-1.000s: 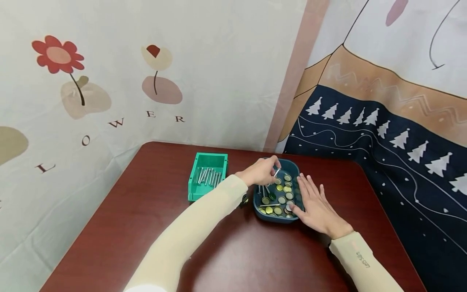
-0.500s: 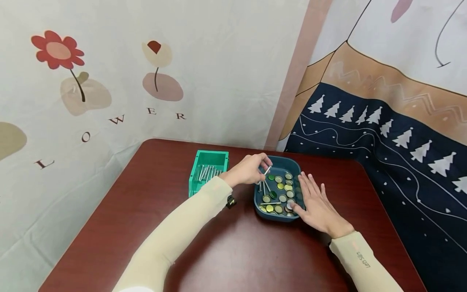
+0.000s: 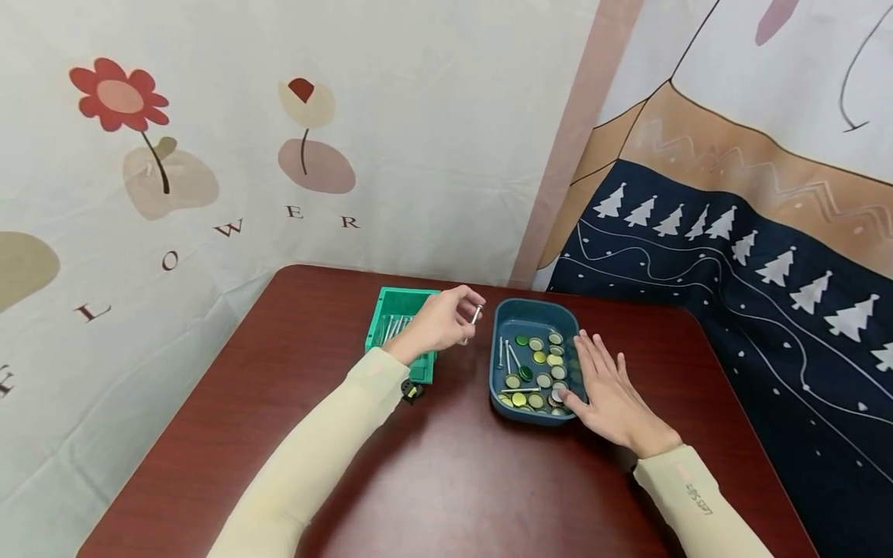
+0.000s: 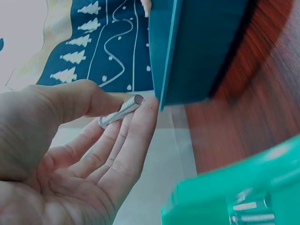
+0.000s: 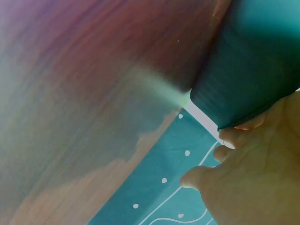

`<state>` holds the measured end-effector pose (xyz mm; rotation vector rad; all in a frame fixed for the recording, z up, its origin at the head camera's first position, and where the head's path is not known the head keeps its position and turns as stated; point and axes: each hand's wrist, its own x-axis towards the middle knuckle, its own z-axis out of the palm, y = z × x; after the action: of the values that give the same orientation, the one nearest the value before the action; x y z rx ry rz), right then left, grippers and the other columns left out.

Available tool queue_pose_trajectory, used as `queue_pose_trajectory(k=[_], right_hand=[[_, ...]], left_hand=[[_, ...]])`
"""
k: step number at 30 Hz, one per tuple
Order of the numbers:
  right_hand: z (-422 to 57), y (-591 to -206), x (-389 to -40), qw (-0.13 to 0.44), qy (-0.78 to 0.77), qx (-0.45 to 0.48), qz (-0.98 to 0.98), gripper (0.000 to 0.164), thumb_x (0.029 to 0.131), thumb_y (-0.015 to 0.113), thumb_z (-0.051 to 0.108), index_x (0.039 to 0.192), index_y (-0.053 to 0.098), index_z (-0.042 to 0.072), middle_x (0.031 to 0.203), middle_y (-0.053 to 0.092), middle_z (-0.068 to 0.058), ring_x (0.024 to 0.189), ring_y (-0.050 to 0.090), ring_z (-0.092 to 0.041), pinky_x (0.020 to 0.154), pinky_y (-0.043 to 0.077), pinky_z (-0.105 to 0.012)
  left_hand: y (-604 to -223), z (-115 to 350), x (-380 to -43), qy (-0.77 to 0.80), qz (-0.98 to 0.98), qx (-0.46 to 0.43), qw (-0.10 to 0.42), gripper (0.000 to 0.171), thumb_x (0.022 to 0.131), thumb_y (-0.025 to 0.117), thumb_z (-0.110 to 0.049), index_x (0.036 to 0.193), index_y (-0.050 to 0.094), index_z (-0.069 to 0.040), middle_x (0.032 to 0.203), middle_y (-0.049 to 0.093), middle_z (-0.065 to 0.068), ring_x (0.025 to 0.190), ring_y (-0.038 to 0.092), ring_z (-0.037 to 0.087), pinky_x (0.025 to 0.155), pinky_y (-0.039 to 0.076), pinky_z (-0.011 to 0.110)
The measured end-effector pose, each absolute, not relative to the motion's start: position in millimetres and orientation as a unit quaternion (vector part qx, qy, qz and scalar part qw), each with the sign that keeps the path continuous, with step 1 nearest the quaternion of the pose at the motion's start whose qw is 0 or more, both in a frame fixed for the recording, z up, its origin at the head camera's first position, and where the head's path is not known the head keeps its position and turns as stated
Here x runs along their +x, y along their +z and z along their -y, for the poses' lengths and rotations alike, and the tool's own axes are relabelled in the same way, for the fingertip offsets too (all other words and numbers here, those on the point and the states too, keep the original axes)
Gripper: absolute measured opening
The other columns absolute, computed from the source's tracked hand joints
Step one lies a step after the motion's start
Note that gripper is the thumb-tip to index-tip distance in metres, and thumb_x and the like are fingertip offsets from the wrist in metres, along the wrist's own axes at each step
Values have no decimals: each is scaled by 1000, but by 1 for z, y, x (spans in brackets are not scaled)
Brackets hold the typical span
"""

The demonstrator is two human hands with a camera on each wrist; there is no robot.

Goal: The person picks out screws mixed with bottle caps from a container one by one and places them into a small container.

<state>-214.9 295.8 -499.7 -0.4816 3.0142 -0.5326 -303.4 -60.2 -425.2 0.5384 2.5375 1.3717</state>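
Observation:
My left hand [image 3: 441, 322] pinches a silver bolt [image 4: 121, 112] between thumb and fingertips, over the table in the gap between the two containers. To its right stands a dark blue tray [image 3: 533, 311] holding several bottle caps [image 3: 539, 357] in yellow, green and silver, along with a few long bolts [image 3: 521, 390]. My right hand [image 3: 614, 403] lies against the tray's right side, fingers straight and thumb over the rim. Partly behind my left wrist is a green bin [image 3: 424, 375], in which several silver bolts [image 4: 253, 217] lie.
Everything stands on a dark red-brown table [image 3: 446, 473] with rounded back corners. Behind it hangs a pale printed cloth [image 3: 432, 155] with flowers, and at the right a navy cloth [image 3: 698, 271] with white trees.
My left hand has lifted the bolt out over the tray's left rim and carried it left towards the green bin. The right hand has stayed at the tray's right side.

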Motion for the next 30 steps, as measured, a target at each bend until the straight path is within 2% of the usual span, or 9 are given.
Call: queue_pose_trajectory(k=[4, 6, 13, 24, 30], right_hand=[[-296, -501, -215, 23, -170, -154, -973, 104, 114, 65, 58, 187, 13, 5, 197, 10, -21, 183, 5, -52, 138, 9, -88], [-296, -501, -215, 22, -169, -155, -973, 103, 115, 65, 57, 187, 13, 4, 197, 10, -21, 182, 5, -52, 138, 9, -88], [-296, -500, -214, 19, -170, -158, -973, 103, 115, 65, 56, 186, 14, 3, 197, 10, -21, 182, 5, -53, 138, 10, -89], [-295, -500, -214, 21, -172, -158, -972, 103, 114, 66, 57, 187, 13, 5, 197, 10, -21, 182, 5, -53, 138, 9, -88], [-294, -499, -213, 19, -170, -156, -973, 103, 115, 66, 57, 186, 14, 3, 197, 11, -22, 182, 7, -54, 138, 10, -89]], left_hand=[[-425, 75, -301, 476, -858, 166, 95, 46, 106, 76, 3, 150, 70, -10, 131, 78, 15, 102, 84, 32, 85, 74, 41], [-426, 82, -301, 475, -861, 157, 89, 46, 106, 76, 2, 150, 70, -11, 133, 77, 16, 101, 83, 29, 83, 73, 38], [-431, 107, -302, 473, -867, 139, 71, 47, 107, 75, -1, 152, 68, -11, 143, 75, 23, 99, 83, 29, 82, 71, 36], [-440, 136, -302, 444, -888, 107, 49, 50, 106, 71, -3, 156, 68, -12, 141, 77, 12, 106, 82, 26, 83, 68, 36], [-443, 145, -304, 434, -895, 85, 49, 51, 106, 72, -3, 156, 68, -12, 141, 75, 16, 96, 84, 27, 77, 63, 32]])
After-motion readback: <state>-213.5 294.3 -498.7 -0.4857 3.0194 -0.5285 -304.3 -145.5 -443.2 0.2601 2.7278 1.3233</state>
